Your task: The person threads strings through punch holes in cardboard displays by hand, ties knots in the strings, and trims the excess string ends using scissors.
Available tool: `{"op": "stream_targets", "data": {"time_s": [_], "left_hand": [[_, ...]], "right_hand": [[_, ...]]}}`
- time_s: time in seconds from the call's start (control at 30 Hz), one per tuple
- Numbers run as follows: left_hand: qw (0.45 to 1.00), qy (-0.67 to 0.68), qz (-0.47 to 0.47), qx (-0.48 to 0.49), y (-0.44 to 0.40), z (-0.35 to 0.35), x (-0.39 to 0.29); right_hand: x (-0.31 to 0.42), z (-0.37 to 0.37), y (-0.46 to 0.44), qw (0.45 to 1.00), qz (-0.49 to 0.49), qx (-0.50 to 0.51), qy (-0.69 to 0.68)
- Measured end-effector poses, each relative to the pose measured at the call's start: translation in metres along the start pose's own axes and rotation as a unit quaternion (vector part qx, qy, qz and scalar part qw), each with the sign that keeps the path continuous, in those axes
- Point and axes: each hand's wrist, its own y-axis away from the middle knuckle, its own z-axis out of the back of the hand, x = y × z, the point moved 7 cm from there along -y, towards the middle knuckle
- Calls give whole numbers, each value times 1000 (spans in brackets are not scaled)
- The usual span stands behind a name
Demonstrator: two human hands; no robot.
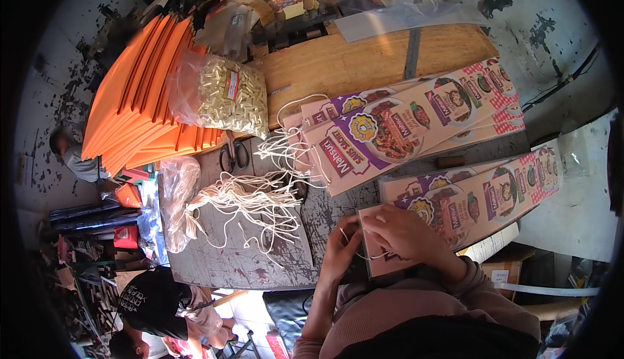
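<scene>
Close to my body lies a stack of printed cards [478, 206] in clear covers, with "Mahsuri" and food pictures on them. My left hand [340, 250] is at the short left edge of the nearest card, fingers closed on a thin white string [345, 233]. Over that card's corner is my right hand [404, 231], its fingers bent and pressed together by the edge; what they pinch is hidden. A second stack of printed cards [380, 135] lies beyond, with white strings looped through its left ends. Loose white strings [250, 203] lie in a bundle to the left.
Black-handled scissors [234, 156] lie behind the loose strings. A clear bag of small gold-coloured metal pieces [233, 92] stands beside orange folded sheets [143, 99]. A wooden board [312, 60] with a metal ruler [412, 53] lies at the back. Another person [156, 307] is low at left.
</scene>
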Motion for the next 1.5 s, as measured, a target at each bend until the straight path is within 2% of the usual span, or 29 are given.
{"op": "stream_targets", "data": {"time_s": [0.1,0.33,0.43,0.5,0.63,0.73,0.8,1.0,1.23,1.5], "left_hand": [[1000,2,15,9,1,3,7],[999,28,24,21,1,2,8],[999,9,28,12,1,0,5],[999,37,30,1,2,-2,2],[996,85,16,20,2,0,6],[997,70,37,9,2,-2,4],[998,-54,-7,-12,0,-3,-4],[996,-68,-54,-10,-3,-4,-5],[997,-55,-47,-16,-4,-3,-2],[994,-81,-67,-36,-5,-6,-7]], "right_hand": [[1,-4,0,1000,-1,29,9],[1,-3,0,1000,11,26,5],[-4,0,-1,999,-12,18,-30],[-11,1,-2,994,-70,77,-32],[-12,2,-1,994,-65,61,-61],[-11,2,1,996,-55,26,-61],[-9,5,0,997,-45,-10,-65],[-7,8,-1,996,-41,-33,-72],[-8,6,0,997,-50,-28,-59],[-4,7,2,999,-10,-22,-40]]}}
